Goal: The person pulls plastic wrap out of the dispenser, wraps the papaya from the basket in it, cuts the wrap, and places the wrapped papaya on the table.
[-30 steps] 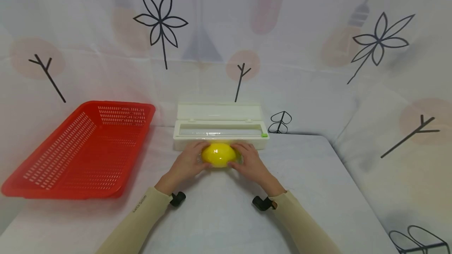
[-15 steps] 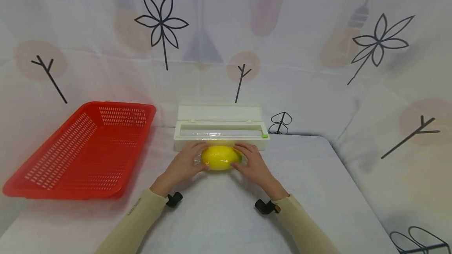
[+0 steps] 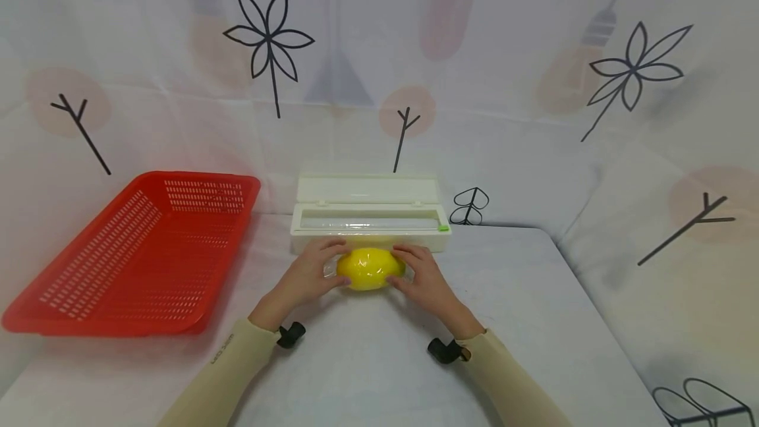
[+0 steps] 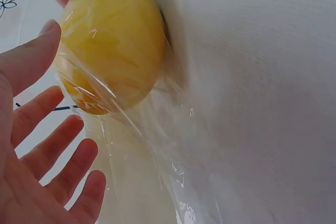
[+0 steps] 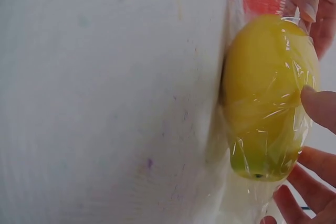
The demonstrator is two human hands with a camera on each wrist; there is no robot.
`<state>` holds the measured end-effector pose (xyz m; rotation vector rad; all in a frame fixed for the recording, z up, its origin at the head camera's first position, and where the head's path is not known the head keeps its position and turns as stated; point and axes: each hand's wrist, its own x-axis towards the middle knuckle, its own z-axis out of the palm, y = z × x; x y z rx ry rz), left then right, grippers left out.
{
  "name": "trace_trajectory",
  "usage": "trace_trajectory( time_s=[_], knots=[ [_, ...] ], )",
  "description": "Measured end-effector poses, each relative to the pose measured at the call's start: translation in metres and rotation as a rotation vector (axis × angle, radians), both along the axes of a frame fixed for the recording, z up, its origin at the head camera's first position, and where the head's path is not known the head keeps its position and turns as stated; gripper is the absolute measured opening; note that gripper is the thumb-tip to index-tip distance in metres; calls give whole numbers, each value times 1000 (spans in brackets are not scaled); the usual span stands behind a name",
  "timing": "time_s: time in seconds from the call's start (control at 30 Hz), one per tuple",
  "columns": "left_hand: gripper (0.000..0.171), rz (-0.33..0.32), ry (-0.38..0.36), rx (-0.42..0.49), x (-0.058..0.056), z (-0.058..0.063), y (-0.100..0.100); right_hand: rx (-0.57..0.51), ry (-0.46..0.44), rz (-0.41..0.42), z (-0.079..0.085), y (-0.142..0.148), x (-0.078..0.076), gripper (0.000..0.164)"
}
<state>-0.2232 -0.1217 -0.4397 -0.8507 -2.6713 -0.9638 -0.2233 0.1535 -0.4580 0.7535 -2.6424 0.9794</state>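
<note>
A yellow mango with a green end, wrapped in clear cling film, is between both hands at the middle of the table. At its left end the left hand holds it, thumb at the front and fingertips at the back; the left wrist view shows the other fingers spread. The right hand holds the green end the same way, its thumb against the film in the right wrist view. Just behind stands a white cling film box, lid raised, the roll showing inside.
To the left of the hands sits a large red plastic basket with perforated walls. A white cloth covers the table. A patterned curtain hangs close behind the film box.
The mango and both hands have come slightly toward the person, away from the film box. The hands have spread a little apart, showing more of the mango and loose film at its ends.
</note>
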Motion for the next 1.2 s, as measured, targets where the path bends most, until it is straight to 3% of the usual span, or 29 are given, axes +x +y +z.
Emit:
trace_trajectory(
  time_s=[0.73,1.0,1.2],
  knots=[
    [38,-3,16,45,-2,8,6,-30,-25,-19,7,7,3,45],
    [29,18,-55,98,-13,19,28,-140,58,-173,7,39,-4,34],
    [22,-28,-141,106,-29,36,58,-293,139,-312,3,61,-15,37]
  ],
)
